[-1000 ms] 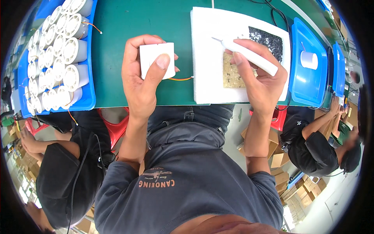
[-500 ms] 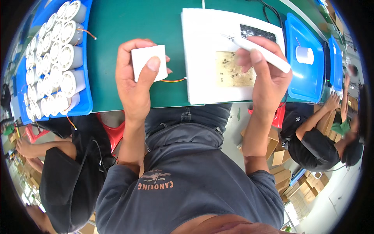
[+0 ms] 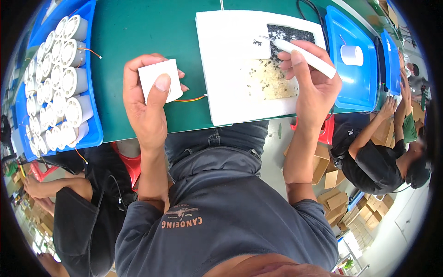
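Note:
My left hand (image 3: 146, 108) is closed around a small white housing (image 3: 150, 76), thumb pressed on its flat, squarish face. Thin coloured wires (image 3: 191, 99) trail from it to the right. In my right hand (image 3: 316, 87) is a white pen-shaped screwdriver (image 3: 307, 54), gripped between thumb and fingers. Its thin tip points left over a white foam board (image 3: 224, 87), near a few small dark screws (image 3: 257, 42); whether it touches the board I cannot tell. A recess of black screws (image 3: 297, 34) lies behind the tool, and a tan recess (image 3: 272, 79) with scattered screws lies nearer.
On the left, a blue tray (image 3: 96, 124) holds several white cylindrical units (image 3: 74, 55) with wires. To the right, another blue tray (image 3: 357, 90) holds one white unit (image 3: 351, 55). A black cable (image 3: 310, 5) runs behind the board. Other people sit on both sides.
The whole view has shifted, so the table things sit further left. Relative to the foam board, the screwdriver tip has moved right, closer to the black screws. Both hands keep their holds.

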The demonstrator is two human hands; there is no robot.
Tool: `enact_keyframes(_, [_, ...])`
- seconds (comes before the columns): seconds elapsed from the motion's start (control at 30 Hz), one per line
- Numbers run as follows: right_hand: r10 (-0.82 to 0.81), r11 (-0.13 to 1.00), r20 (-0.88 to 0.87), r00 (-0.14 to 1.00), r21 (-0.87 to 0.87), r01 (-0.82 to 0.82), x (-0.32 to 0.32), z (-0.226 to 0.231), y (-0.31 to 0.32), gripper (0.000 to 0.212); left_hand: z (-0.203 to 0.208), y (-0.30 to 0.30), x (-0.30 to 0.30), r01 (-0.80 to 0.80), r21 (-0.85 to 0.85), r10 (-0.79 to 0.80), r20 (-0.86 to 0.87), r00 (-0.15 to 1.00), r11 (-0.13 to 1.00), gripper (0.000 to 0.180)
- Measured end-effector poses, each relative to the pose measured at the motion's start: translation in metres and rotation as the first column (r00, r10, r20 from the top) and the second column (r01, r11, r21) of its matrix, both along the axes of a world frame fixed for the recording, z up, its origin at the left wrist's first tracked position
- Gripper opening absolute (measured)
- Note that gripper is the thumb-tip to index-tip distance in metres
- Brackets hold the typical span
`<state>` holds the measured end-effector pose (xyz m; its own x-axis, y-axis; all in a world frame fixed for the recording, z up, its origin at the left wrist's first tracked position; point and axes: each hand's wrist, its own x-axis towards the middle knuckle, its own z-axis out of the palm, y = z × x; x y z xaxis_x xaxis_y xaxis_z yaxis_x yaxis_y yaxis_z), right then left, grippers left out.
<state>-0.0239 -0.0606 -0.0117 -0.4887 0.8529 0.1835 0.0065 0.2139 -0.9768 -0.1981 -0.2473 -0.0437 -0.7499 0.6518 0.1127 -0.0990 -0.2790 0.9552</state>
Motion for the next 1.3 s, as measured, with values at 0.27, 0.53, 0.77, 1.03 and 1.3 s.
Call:
enact_keyframes(0.27, [0.023, 1.000, 0.076, 0.997, -0.014, -0.022, -0.001, 0.003, 0.002, 0.020, 0.004, -0.004, -0.003, -0.003, -0.036, 0.006, 0.088, 0.996, 0.999, 0.033])
enact_keyframes(0.53, [0.056, 0.982, -0.046, 0.997, -0.176, -0.063, 0.005, 0.003, 0.012, 0.022, 0.010, -0.001, -0.003, -0.008, 0.021, 0.003, 0.211, 0.977, 1.000, 0.046])
enact_keyframes(0.77, [0.118, 0.965, -0.226, 0.967, -0.202, -0.165, 0.014, 0.013, -0.007, 0.029, 0.016, 0.005, 0.000, 0.094, 0.293, -0.215, 0.413, 0.885, 0.951, 0.040])
enact_keyframes(1.03, [0.277, 0.924, -0.263, 0.924, -0.190, -0.331, 0.013, 0.026, -0.054, 0.030, 0.025, 0.008, 0.005, 0.128, 0.032, -0.132, 0.316, 0.940, 0.991, 0.043])
enact_keyframes(1.3, [0.256, 0.962, -0.079, 0.963, -0.072, -0.262, 0.002, 0.020, -0.077, 0.028, 0.019, 0.006, 0.012, 0.124, 0.108, -0.151, 0.303, 0.941, 0.986, 0.052])
